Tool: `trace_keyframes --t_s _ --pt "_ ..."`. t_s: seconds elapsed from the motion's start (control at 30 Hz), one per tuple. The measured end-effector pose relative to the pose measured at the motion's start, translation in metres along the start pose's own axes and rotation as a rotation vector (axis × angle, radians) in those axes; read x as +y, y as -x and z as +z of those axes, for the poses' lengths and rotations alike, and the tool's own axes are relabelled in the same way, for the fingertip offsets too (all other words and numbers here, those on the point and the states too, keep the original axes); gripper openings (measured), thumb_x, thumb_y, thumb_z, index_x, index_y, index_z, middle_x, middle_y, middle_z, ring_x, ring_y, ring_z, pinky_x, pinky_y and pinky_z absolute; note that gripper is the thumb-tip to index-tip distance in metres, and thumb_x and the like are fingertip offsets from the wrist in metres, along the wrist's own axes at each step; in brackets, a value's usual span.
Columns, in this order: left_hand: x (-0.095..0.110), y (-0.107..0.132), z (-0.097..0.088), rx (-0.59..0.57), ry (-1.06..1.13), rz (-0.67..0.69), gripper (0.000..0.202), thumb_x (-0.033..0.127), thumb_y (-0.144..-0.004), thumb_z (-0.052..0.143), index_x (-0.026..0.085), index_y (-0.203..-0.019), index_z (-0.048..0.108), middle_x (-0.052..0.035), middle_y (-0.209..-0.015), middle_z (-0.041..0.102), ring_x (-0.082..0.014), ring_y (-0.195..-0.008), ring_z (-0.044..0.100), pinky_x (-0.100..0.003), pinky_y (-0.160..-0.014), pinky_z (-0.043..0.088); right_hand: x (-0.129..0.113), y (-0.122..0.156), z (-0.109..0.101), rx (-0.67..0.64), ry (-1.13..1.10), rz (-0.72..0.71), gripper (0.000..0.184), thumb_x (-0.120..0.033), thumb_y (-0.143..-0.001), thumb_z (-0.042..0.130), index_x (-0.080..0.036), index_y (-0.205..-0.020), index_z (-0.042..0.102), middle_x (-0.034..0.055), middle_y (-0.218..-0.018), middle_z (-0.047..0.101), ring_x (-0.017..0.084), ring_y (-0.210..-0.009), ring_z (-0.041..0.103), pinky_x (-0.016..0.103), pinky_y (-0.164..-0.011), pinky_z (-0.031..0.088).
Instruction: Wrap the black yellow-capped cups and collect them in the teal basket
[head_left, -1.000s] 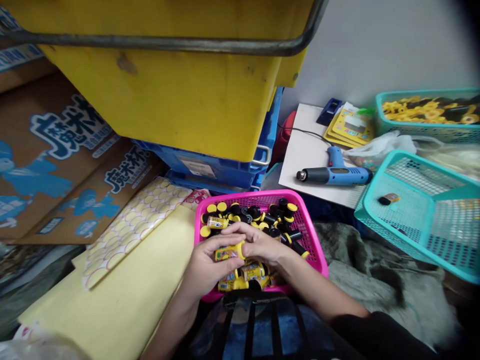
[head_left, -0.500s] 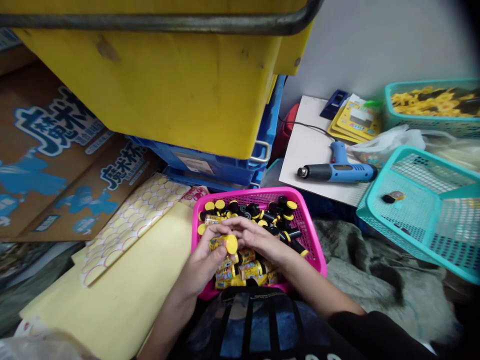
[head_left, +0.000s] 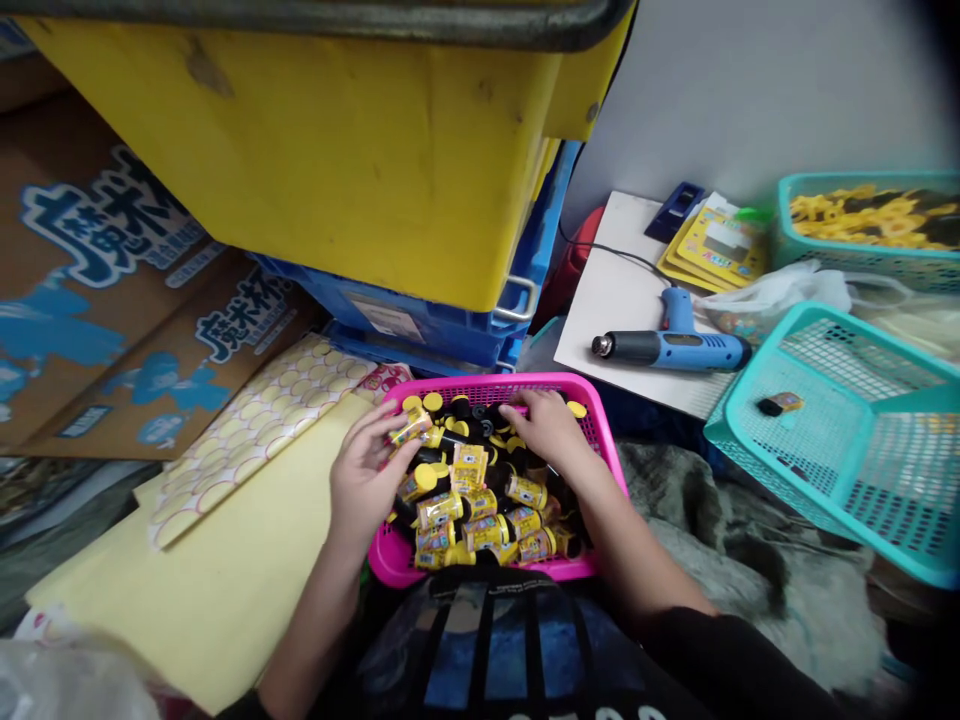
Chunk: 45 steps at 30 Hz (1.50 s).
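Left hand (head_left: 366, 478) pinches small yellow-labelled plastic tube (head_left: 409, 429) | right hand (head_left: 546, 428) inside pink mesh basket (head_left: 465, 383), grip unclear | risk: jostled basket may tip, spilling

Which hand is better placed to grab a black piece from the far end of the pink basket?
Probably right: the right hand lies on the black pieces there; the left hand holds a labelled tube.

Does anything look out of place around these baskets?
A lone yellow-and-black piece lies in the near teal basket, apart from the heap of similar pieces in the pink basket, where the left hand pinches a tube and the right hand rests. Nothing looks spilled.
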<state>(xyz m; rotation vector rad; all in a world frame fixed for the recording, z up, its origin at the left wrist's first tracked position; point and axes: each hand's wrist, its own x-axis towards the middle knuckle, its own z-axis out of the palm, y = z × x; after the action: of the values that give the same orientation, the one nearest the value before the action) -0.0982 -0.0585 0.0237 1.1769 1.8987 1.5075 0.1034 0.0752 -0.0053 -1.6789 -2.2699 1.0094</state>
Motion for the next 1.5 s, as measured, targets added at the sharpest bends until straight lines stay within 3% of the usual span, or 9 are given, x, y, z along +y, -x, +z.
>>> trace_keyframes --t_s 0.2,0.37,0.67,0.83,1.03,1.17,1.3,1.4,1.5 --pt "0.000 -0.016 0.010 -0.329 -0.463 0.199 0.038 0.034 -0.088 0.059 0.022 -0.123 0.062 -0.0103 -0.129 0.062 -0.0270 -0.124 0.054 -0.047 -0.107 0.040 -0.001 -0.014 0.014 -0.049 0.165 0.045 0.043 -0.035 -0.075 0.068 -0.010 -0.108 0.059 0.0121 -0.114 0.052 0.021 -0.112 0.044 0.037 -0.102 0.035" --pt "0.009 -0.004 -0.002 -0.237 -0.485 0.366 0.021 0.031 -0.091 0.055 0.021 -0.099 0.071 -0.0059 -0.101 0.073 -0.0222 -0.099 0.063 -0.038 -0.094 0.047 0.018 -0.001 -0.008 -0.045 -0.371 -0.081 0.054 -0.047 -0.074 0.066 -0.009 -0.109 0.052 0.0059 -0.099 0.056 0.004 -0.078 0.048 0.014 -0.073 0.040" --pt "0.019 -0.011 0.039 -0.539 -0.867 0.389 0.010 0.026 -0.081 0.066 0.020 -0.076 0.071 -0.0072 -0.080 0.072 -0.0278 -0.084 0.059 -0.040 -0.073 0.042 0.023 0.021 -0.015 -0.080 -0.894 -0.036 0.074 -0.057 -0.068 0.070 -0.014 -0.124 0.048 0.0045 -0.096 0.053 0.003 -0.075 0.050 0.015 -0.068 0.047" --pt "0.016 0.000 0.013 -0.415 -0.563 0.643 0.014 0.022 -0.087 0.060 0.025 -0.090 0.073 -0.0028 -0.084 0.074 -0.0202 -0.079 0.062 -0.035 -0.074 0.047 0.025 0.032 -0.024 -0.118 -0.977 -0.065 0.051 -0.055 -0.078 0.056 -0.009 -0.101 0.053 0.0044 -0.085 0.053 0.001 -0.069 0.045 0.010 -0.058 0.037" --pt "0.009 0.026 -0.010 -0.306 -0.467 0.956 0.040 0.011 -0.083 0.063 0.036 -0.115 0.067 0.0001 -0.091 0.076 -0.0183 -0.082 0.066 -0.032 -0.075 0.049 -0.012 0.054 -0.021 -0.601 -0.804 -0.195 0.078 -0.078 -0.085 0.034 -0.003 -0.074 0.056 0.0062 -0.069 0.052 0.002 -0.064 0.048 0.012 -0.064 0.038" --pt "0.016 0.026 0.001 -0.331 -0.309 0.733 0.023 0.021 -0.077 0.072 0.035 -0.096 0.073 -0.0013 -0.091 0.074 -0.0185 -0.084 0.066 -0.032 -0.079 0.052 -0.032 0.057 -0.011 -0.409 -0.837 -0.129 0.065 -0.068 -0.072 0.063 -0.004 -0.081 0.058 0.0033 -0.079 0.055 0.000 -0.070 0.046 0.010 -0.068 0.037" --pt "0.032 0.022 0.015 -0.198 0.042 0.162 0.025 0.034 -0.075 0.073 0.024 -0.098 0.069 -0.0079 -0.106 0.069 -0.0216 -0.095 0.065 -0.036 -0.081 0.055 -0.035 0.054 -0.012 -0.356 -0.733 -0.197 0.059 -0.062 -0.073 0.065 -0.004 -0.071 0.055 0.0017 -0.073 0.052 -0.001 -0.066 0.041 0.009 -0.064 0.032" --pt "0.040 0.018 0.023 -0.246 0.268 -0.205 0.042 0.026 -0.069 0.077 0.021 -0.107 0.061 0.0005 -0.078 0.068 -0.0147 -0.073 0.066 -0.026 -0.066 0.056 -0.036 0.054 -0.015 -0.334 -0.671 -0.245 0.059 -0.063 -0.078 0.059 -0.004 -0.073 0.057 0.0021 -0.074 0.052 -0.001 -0.067 0.042 0.009 -0.065 0.032" --pt "0.043 0.016 0.027 -0.186 0.297 -0.289 0.043 0.023 -0.065 0.078 0.019 -0.105 0.062 0.0066 -0.061 0.060 -0.0102 -0.060 0.061 -0.021 -0.061 0.053 -0.039 0.054 -0.015 -0.336 -0.671 -0.252 0.058 -0.063 -0.080 0.056 -0.005 -0.081 0.060 0.0025 -0.079 0.054 0.000 -0.071 0.044 0.009 -0.068 0.034"
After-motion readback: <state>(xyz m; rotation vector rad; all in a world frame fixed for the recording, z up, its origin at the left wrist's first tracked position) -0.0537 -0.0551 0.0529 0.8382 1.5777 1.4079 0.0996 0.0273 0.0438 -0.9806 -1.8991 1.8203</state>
